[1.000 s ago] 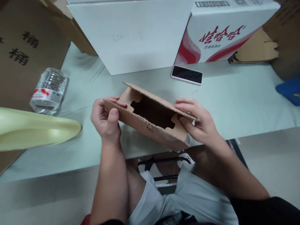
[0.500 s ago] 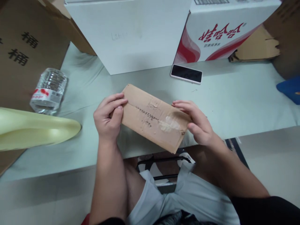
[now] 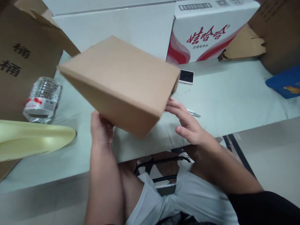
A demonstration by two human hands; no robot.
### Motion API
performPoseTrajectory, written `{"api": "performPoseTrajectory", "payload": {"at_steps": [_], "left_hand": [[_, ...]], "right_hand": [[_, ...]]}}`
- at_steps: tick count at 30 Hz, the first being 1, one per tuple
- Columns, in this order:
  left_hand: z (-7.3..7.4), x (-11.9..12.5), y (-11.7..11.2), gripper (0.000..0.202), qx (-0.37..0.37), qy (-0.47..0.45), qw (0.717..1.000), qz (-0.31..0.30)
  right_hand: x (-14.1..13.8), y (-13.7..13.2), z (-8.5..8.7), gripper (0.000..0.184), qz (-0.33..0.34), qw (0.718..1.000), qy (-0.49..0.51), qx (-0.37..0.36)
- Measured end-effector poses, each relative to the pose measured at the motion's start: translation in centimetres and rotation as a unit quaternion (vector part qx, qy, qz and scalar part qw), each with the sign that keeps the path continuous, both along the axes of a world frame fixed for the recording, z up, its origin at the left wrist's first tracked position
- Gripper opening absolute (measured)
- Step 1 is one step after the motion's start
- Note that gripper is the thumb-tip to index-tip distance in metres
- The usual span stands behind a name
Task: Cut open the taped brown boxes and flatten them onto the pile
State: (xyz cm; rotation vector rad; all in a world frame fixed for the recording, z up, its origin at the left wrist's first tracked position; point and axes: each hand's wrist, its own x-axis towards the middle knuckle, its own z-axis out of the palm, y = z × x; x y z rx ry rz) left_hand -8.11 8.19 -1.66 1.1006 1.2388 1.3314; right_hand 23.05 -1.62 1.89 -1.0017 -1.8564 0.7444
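Note:
A plain brown cardboard box (image 3: 122, 81) is tilted above the table, with a large smooth face turned up. My left hand (image 3: 101, 128) grips it from below at the near left side; most of those fingers are hidden behind the box. By the right end of the box is my right hand (image 3: 187, 123), its fingers stretched out and the thumb apart. Its fingertips are at the box's lower right edge; whether they touch cannot be made out. Just beyond this hand a slim silvery tool (image 3: 194, 113) lies on the cloth, partly hidden.
A phone (image 3: 187, 77) lies behind the cardboard box, before a white and red carton (image 3: 208, 40) and a larger white box (image 3: 140, 28). On the left are a clear water bottle (image 3: 42, 100) and a pale yellow curved object (image 3: 35, 137). A blue item (image 3: 284, 82) is at the right.
The cardboard box has been raised and turned, so its taped, worn face no longer shows. My right hand has loosened from its end and opened. The silvery tool has come into view.

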Motion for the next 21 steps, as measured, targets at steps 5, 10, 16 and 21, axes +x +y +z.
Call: {"api": "performPoseTrajectory", "payload": {"at_steps": [5, 10, 16, 21], "left_hand": [[0.9, 2.8, -1.7, 0.086, -0.191, 0.014, 0.968, -0.162], [2.3, 3.8, -3.2, 0.074, -0.33, 0.114, 0.887, -0.304], [1.5, 3.4, -2.1, 0.051, -0.195, 0.243, 0.932, -0.183], [-0.3, 3.9, -1.7, 0.066, 0.218, 0.14, 0.966, -0.02]], "right_hand": [[0.0, -0.1, 0.4, 0.055, -0.009, 0.999, -0.012, 0.051], [0.2, -0.2, 0.6, 0.047, -0.039, 0.998, 0.007, 0.043], [-0.2, 0.0, -0.3, 0.036, -0.041, 0.998, -0.006, 0.038], [-0.8, 0.3, -0.5, 0.038, -0.018, 0.998, -0.021, 0.058]]}}
